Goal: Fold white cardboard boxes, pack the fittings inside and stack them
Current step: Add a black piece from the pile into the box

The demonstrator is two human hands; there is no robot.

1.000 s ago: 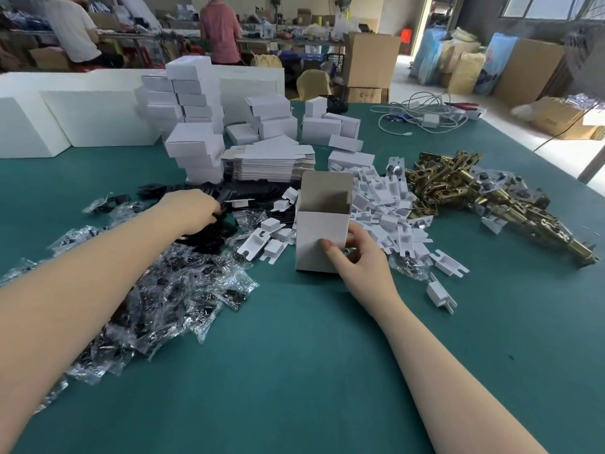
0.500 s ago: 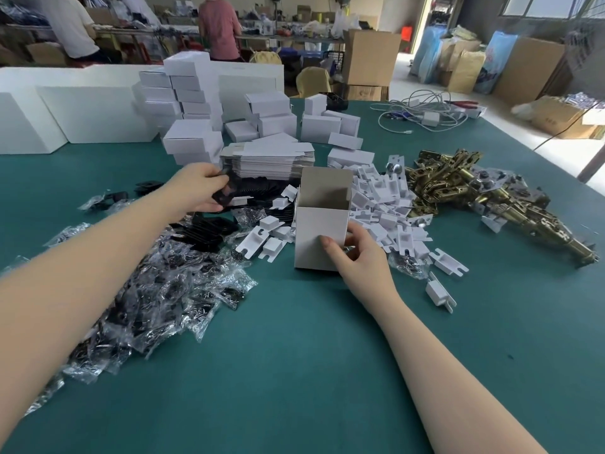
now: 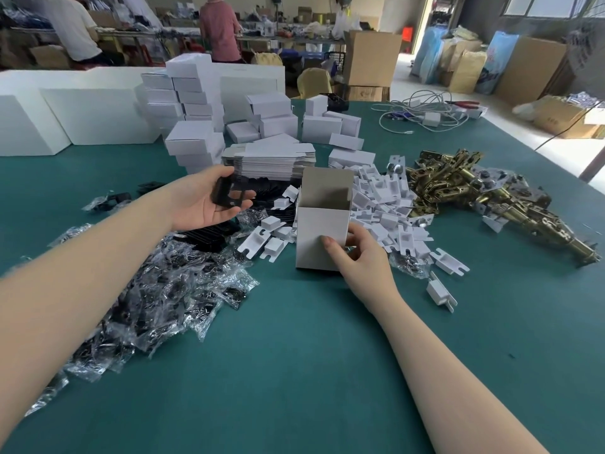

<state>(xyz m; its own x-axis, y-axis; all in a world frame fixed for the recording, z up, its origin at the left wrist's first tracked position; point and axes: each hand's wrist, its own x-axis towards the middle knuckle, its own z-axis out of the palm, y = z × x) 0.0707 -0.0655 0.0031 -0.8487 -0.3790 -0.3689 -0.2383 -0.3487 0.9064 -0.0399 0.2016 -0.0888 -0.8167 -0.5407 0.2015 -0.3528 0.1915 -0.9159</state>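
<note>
At the centre of the green table (image 3: 294,371) stands our open white box (image 3: 322,239), upright. Our right hand (image 3: 358,257) grips its near corner, thumb on the front face. At ten o'clock from it, our left hand (image 3: 203,201) pinches a flat black fitting (image 3: 229,194), lifted above the black pile (image 3: 268,191).

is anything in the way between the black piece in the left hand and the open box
Nothing visible. The left hand holds the black piece in the air, left of the open box. The box's top is open with its flap up at the back, and the right hand grips only the lower front corner.
</note>
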